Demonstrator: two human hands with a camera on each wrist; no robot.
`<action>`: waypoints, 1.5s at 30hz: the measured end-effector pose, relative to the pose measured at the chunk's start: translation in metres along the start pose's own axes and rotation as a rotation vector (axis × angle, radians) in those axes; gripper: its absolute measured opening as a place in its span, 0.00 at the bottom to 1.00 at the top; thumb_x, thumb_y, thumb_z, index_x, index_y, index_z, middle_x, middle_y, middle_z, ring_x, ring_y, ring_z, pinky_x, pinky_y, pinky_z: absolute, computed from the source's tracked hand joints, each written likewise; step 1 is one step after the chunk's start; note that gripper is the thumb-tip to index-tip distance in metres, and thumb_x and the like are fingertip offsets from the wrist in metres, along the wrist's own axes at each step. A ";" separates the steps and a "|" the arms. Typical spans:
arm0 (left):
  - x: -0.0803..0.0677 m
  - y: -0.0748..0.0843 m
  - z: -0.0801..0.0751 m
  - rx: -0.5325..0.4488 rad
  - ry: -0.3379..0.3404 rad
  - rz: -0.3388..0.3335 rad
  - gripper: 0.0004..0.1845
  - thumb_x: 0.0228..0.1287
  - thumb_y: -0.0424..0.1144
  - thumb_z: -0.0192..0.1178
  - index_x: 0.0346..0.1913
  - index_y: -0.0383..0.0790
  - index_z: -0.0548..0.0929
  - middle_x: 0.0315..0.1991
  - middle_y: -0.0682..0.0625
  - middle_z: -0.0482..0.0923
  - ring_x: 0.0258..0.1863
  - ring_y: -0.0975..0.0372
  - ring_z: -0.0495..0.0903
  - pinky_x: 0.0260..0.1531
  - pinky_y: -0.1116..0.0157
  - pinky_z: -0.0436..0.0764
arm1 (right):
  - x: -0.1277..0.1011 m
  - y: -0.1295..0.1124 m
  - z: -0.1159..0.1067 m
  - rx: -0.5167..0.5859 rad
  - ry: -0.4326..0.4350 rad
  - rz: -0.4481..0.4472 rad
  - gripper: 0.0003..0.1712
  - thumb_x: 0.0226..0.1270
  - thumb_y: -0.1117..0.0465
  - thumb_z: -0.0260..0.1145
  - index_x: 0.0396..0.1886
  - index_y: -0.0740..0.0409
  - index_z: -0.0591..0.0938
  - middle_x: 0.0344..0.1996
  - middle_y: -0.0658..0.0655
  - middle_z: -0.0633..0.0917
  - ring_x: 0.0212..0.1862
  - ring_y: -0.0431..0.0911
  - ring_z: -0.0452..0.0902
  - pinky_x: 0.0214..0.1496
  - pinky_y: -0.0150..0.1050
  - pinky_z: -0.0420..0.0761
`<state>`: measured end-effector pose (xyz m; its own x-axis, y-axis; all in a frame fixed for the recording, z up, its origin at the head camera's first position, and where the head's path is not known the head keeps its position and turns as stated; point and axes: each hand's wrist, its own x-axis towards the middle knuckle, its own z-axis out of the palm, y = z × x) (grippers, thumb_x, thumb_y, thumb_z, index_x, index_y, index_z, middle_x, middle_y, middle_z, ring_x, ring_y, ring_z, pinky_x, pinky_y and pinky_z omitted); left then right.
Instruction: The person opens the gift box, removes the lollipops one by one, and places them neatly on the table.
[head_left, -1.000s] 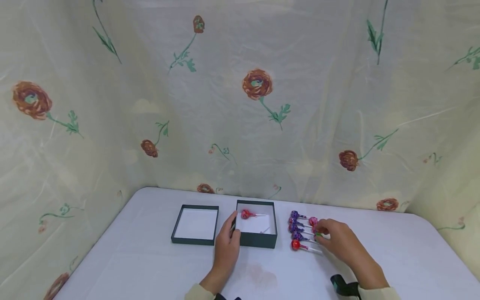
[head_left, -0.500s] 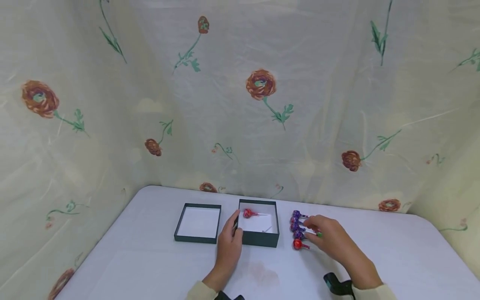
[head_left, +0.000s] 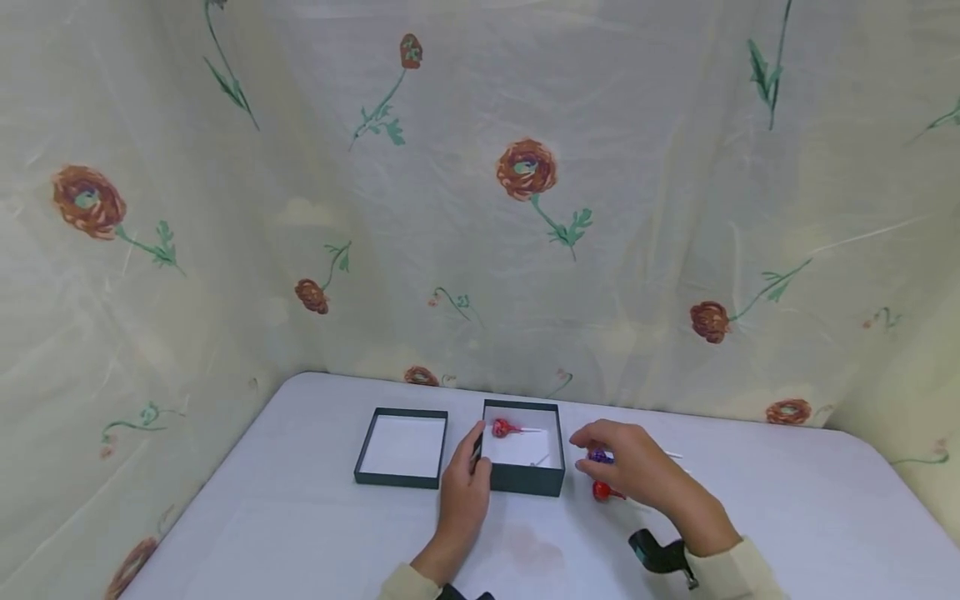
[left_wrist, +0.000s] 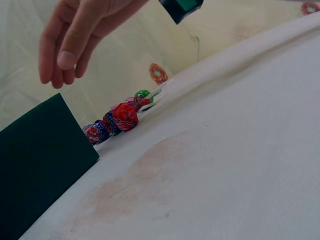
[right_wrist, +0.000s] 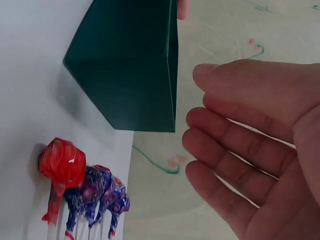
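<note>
My left hand (head_left: pixel 461 492) grips the left side of a dark green box (head_left: pixel 525 480), which stands without its lid. Inside lie a red-wrapped lollipop (head_left: pixel 501 428) and a thin white stick (head_left: pixel 540 459). My right hand (head_left: pixel 630 458) hovers over a row of lollipops just right of the box, its fingers relaxed and nothing between them. It hides most of the row in the head view. A red lollipop (right_wrist: pixel 62 162) lies at the near end, beside several purple ones (right_wrist: pixel 92 190). A green-wrapped lollipop (left_wrist: pixel 142 93) shows behind them in the left wrist view.
The shallow green-edged lid (head_left: pixel 401 481) with a white inside lies left of the box. A white cloth covers the table (head_left: pixel 315 517), with a faint brownish stain (head_left: pixel 528 550) in front of the box. Behind hangs a pale flowered curtain (head_left: pixel 615 208).
My right hand has shifted left from the stick ends to above the lollipop heads, close to the box, and its fingers now reach past them. The left hand keeps its place on the box.
</note>
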<state>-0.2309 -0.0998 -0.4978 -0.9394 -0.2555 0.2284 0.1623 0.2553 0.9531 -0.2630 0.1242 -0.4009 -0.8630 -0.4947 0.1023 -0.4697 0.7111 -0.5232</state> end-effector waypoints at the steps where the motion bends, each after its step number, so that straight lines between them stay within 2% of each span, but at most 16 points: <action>1: 0.000 0.000 0.000 -0.001 0.002 0.000 0.27 0.68 0.31 0.47 0.70 0.46 0.66 0.70 0.48 0.64 0.69 0.56 0.63 0.65 0.51 0.65 | 0.002 0.000 0.000 0.002 -0.005 -0.020 0.16 0.57 0.61 0.72 0.47 0.55 0.85 0.42 0.52 0.85 0.42 0.47 0.80 0.48 0.46 0.84; 7: 0.000 0.001 0.000 0.006 0.006 -0.023 0.27 0.68 0.31 0.47 0.70 0.47 0.67 0.70 0.50 0.64 0.69 0.57 0.62 0.65 0.51 0.66 | 0.014 -0.002 0.004 0.019 -0.039 -0.103 0.16 0.58 0.59 0.72 0.47 0.53 0.85 0.42 0.54 0.85 0.45 0.50 0.80 0.49 0.49 0.83; 10: 0.001 0.001 0.001 0.014 0.011 -0.030 0.27 0.69 0.32 0.47 0.71 0.47 0.66 0.70 0.51 0.64 0.69 0.57 0.62 0.65 0.51 0.66 | 0.021 -0.004 0.008 0.037 -0.061 -0.120 0.16 0.58 0.58 0.72 0.48 0.52 0.85 0.43 0.53 0.85 0.47 0.51 0.80 0.49 0.50 0.82; 16: 0.000 0.001 0.002 0.028 0.019 -0.026 0.27 0.69 0.32 0.48 0.70 0.48 0.67 0.69 0.53 0.66 0.69 0.57 0.64 0.64 0.52 0.67 | 0.037 -0.005 0.017 0.060 -0.107 -0.135 0.18 0.58 0.61 0.72 0.49 0.56 0.84 0.43 0.55 0.85 0.46 0.51 0.80 0.51 0.51 0.82; 21: 0.001 0.001 0.001 0.031 0.022 -0.018 0.26 0.69 0.32 0.48 0.70 0.47 0.68 0.69 0.52 0.67 0.68 0.56 0.65 0.63 0.51 0.68 | 0.049 -0.009 0.021 0.026 -0.143 -0.146 0.18 0.58 0.63 0.72 0.49 0.58 0.85 0.44 0.56 0.86 0.47 0.53 0.80 0.50 0.51 0.82; 27: 0.002 0.001 0.001 0.021 0.021 -0.015 0.26 0.69 0.32 0.48 0.70 0.47 0.68 0.69 0.51 0.67 0.68 0.56 0.65 0.63 0.51 0.68 | 0.063 -0.015 0.021 -0.018 -0.235 -0.233 0.17 0.57 0.64 0.72 0.48 0.59 0.85 0.44 0.57 0.86 0.48 0.54 0.81 0.50 0.51 0.82; 34: 0.002 0.000 0.000 0.015 0.025 -0.008 0.27 0.68 0.31 0.48 0.69 0.47 0.69 0.68 0.52 0.68 0.67 0.57 0.66 0.63 0.52 0.69 | 0.077 -0.015 0.029 -0.074 -0.387 -0.273 0.15 0.58 0.64 0.71 0.46 0.55 0.86 0.43 0.52 0.86 0.46 0.47 0.81 0.51 0.47 0.82; 45: 0.003 -0.002 0.000 0.025 0.023 -0.012 0.27 0.68 0.32 0.48 0.69 0.47 0.68 0.68 0.53 0.67 0.67 0.56 0.66 0.63 0.52 0.69 | 0.090 -0.013 0.039 -0.055 -0.478 -0.260 0.11 0.60 0.65 0.69 0.41 0.50 0.88 0.35 0.43 0.86 0.38 0.36 0.80 0.48 0.38 0.83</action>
<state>-0.2340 -0.1010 -0.4986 -0.9338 -0.2803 0.2223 0.1436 0.2755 0.9505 -0.3273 0.0511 -0.4177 -0.5427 -0.8203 -0.1804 -0.6761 0.5541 -0.4856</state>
